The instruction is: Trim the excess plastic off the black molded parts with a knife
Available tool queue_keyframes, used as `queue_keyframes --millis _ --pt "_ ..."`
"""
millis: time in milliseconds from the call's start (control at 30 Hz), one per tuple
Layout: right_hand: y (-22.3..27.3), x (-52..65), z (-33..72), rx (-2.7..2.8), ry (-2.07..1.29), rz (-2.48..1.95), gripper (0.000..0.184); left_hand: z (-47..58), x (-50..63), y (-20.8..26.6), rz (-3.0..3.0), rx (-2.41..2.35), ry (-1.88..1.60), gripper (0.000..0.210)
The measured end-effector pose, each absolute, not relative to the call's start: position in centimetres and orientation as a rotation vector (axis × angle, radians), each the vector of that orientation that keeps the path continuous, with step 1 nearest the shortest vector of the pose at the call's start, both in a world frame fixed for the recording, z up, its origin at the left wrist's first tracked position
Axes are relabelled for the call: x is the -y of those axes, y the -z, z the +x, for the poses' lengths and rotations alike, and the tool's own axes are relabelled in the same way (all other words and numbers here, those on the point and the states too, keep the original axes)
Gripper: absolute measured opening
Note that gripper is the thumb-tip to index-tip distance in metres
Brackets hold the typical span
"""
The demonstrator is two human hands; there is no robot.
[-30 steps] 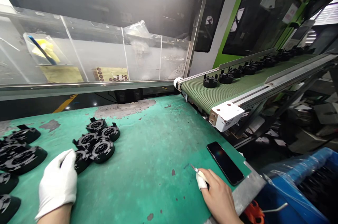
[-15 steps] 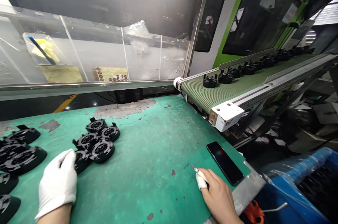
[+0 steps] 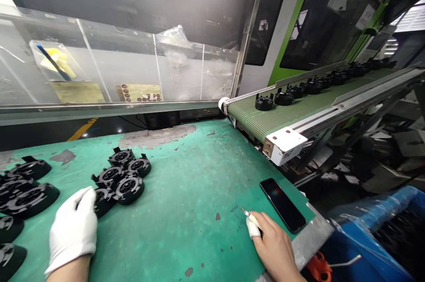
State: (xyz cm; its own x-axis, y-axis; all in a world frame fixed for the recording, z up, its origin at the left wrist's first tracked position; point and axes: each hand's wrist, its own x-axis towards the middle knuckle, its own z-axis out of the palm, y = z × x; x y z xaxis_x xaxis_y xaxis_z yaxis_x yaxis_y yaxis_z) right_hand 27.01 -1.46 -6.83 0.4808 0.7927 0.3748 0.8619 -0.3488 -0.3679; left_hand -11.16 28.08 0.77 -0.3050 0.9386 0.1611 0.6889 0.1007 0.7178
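My left hand [image 3: 73, 226], in a white glove, has its fingers closed at the left edge of a round black plastic part [image 3: 103, 200], whose near side the glove partly hides. That part belongs to a small cluster of black parts [image 3: 128, 188] on the green tabletop [image 3: 172, 229]. On the right, my bare right hand [image 3: 274, 242] is closed around a slim craft knife [image 3: 249, 215] with a pale handle, its tip pointing up and left. A white wrap covers one fingertip. Just beyond that hand lies a black phone [image 3: 283, 205].
More black parts [image 3: 29, 198] stand at the left edge. A green conveyor belt [image 3: 249, 116] carrying several black parts comes down from the right, ending above the table. A blue bin [image 3: 358, 251] lined with plastic and an orange-handled tool [image 3: 318, 268] are at lower right.
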Motion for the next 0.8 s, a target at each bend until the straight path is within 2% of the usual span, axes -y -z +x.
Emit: queue_keyframes --millis 800 --pt "6.81 1.48 27.04 1.377 0.173 -2.210 0.034 -10.96 -28.02 -0.89 1.589 -2.061 -1.031 0.058"
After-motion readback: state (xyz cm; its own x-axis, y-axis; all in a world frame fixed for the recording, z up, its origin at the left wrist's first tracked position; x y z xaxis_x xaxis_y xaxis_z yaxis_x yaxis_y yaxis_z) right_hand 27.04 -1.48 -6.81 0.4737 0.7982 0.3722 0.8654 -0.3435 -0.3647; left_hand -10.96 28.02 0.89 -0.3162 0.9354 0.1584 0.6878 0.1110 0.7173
